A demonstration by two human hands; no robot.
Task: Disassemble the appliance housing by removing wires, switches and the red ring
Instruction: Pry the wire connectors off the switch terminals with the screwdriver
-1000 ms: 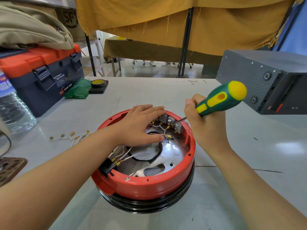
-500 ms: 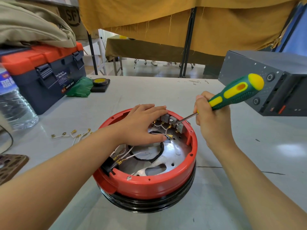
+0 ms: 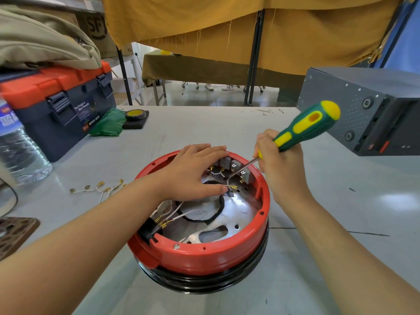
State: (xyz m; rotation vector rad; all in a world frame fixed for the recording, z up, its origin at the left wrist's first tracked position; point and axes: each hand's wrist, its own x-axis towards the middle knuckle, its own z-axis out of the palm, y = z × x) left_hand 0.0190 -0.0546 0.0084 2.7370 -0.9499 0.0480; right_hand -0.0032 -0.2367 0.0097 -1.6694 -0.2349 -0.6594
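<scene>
Resting flat with fingers straight, the left hand (image 3: 193, 171) presses on the housing's upper rim at frame centre. The right hand (image 3: 280, 164) grips the screwdriver (image 3: 304, 127), its tip among the switches (image 3: 234, 167) inside the red ring (image 3: 200, 255). Loose wires (image 3: 97, 188) lie on the table (image 3: 341, 258), centre left.

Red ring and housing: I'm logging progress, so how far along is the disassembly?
Done: several loose wires lie on the table. In hand: the right hand works the screwdriver tip at the switches, while the left hand rests flat inside the housing. Left: wires by the near connector, the switches, and the red ring, which sits in place.
</scene>
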